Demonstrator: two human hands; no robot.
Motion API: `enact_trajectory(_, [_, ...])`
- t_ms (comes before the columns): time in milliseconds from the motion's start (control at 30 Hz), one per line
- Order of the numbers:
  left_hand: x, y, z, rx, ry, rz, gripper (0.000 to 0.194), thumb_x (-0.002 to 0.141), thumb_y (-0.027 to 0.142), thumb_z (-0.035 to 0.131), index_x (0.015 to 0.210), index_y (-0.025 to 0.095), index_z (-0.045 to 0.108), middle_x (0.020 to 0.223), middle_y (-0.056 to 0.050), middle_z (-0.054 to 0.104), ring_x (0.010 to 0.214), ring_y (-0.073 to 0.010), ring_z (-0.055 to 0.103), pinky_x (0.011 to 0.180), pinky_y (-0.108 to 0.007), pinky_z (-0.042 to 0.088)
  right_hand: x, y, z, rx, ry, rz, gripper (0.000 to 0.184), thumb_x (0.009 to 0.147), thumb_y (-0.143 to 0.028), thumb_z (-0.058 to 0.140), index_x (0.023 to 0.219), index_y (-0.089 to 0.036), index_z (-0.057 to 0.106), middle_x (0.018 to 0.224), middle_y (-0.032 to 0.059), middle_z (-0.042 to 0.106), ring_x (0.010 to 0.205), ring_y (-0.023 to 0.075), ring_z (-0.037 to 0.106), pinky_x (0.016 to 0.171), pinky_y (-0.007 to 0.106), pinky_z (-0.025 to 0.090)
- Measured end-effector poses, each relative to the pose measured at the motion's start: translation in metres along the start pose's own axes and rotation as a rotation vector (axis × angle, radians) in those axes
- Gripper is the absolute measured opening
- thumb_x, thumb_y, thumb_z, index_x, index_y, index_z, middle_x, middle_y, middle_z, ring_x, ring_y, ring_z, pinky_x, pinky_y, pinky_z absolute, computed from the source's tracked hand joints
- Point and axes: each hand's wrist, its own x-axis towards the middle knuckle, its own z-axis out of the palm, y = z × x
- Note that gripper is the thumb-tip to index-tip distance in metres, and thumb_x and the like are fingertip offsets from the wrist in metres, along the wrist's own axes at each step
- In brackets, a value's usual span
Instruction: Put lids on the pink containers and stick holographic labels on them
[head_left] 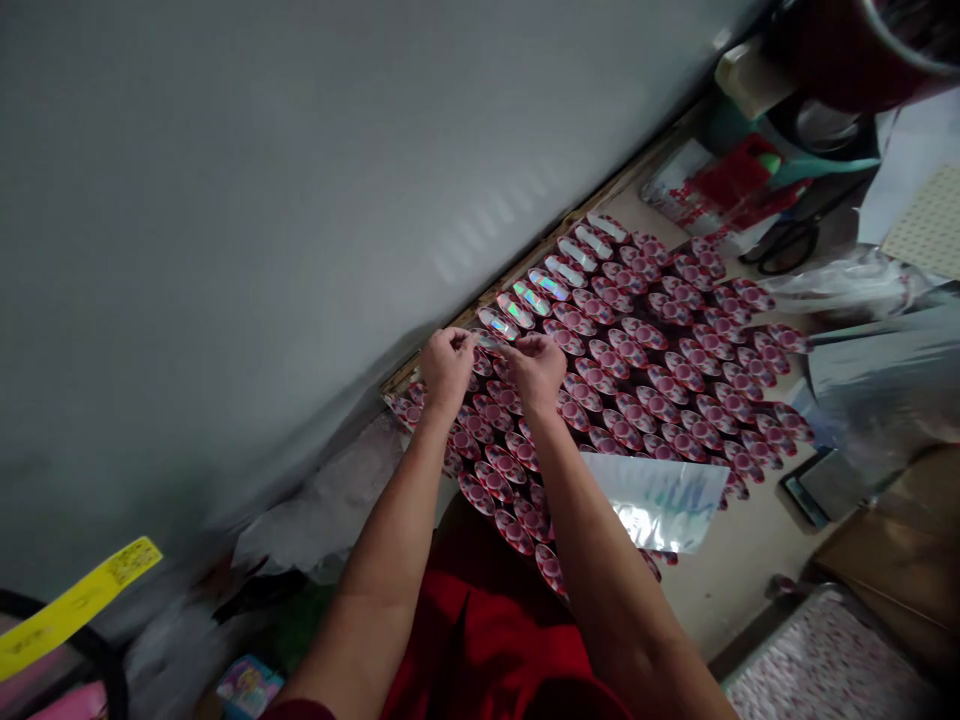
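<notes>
"Item one, from my remote seat?"

"One thin strip (491, 343), pale and glossy. Location: between the two hands, just above the patterned ovals (630, 347), near the wall edge of the table (742, 510)."

"Grip?"

"Left hand (447, 368): fingertips closed, pinching one end of the thin strip. Right hand (538, 372): thumb and fingers closed on the other end."

"Next, beneath and around."

"Patterned ovals, red-edged with pink centres, many, in slanting rows. Along the wall side I count out a line of them bearing shiny strips (550, 285), some with rainbow glints. One silvery sheet (667, 500), lying over the ovals beside the right forearm."

"Further out?"

"Black-handled scissors (789, 247), beyond the ovals to my right. One clear plastic bag (855, 285), crumpled, near them. Red-and-white packets (686, 190), by the table's far end. One dark flat object (814, 490), near the table's right edge; I cannot tell its kind."

"Outermost?"

"Grey wall (262, 200), left. One yellow tag (79, 610), lower left. One speckled surface (832, 660), lower right, contents unclear to me."
</notes>
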Motion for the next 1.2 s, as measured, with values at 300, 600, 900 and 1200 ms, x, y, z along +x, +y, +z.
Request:
enact_trajectory(300, [0.004,0.000,0.012,0.179,0.033,0.057,0.017,0.092,0.037,0.072,0.084,0.023,0.075,0.093,-0.009,0.072,0.081,-0.0232,0.064,0.075,-0.034,0.044,0.010,-0.011,0.008,-0.332,0.010,0.024,0.019,0.076,-0.031,0.075,0.092,-0.025,0.068,0.095,0.0006,0.078,0.089,0.0218,0.070,0.079,0.030,0.044])
enact_trajectory(600, [0.005,0.007,0.014,0.203,0.064,-0.075,0.036,0.086,0.033,0.081,0.116,0.021,0.065,0.092,-0.004,0.069,0.085,-0.0232,0.063,0.082,-0.036,0.045,0.019,-0.013,0.006,-0.539,-0.017,0.035,0.042,0.079,-0.042,0.079,0.110,-0.025,0.057,0.101,0.0031,0.076,0.096,0.0245,0.069,0.080,0.031,0.046])
enact_trajectory(900, [-0.020,0.025,0.012,0.139,0.043,0.085,0.041,0.087,0.029,0.080,0.124,0.020,0.066,0.095,-0.004,0.067,0.097,-0.0266,0.063,0.097,-0.043,0.046,-0.016,-0.005,-0.050,-0.496,-0.093,-0.124,0.026,0.094,-0.047,0.070,0.107,-0.025,0.063,0.094,0.0024,0.074,0.091,0.0237,0.068,0.081,0.032,0.047])
enact_trajectory(1200, [-0.163,0.047,0.078,0.247,-0.692,0.529,0.027,0.081,0.032,0.086,0.107,0.023,0.080,0.112,-0.009,0.079,0.107,-0.0292,0.071,0.098,-0.040,0.052,-0.101,0.129,-0.233,-0.461,0.380,-0.437,0.026,0.103,-0.036,0.057,0.113,-0.022,0.076,0.106,0.0105,0.073,0.096,0.0253,0.064,0.091,0.040,0.050])
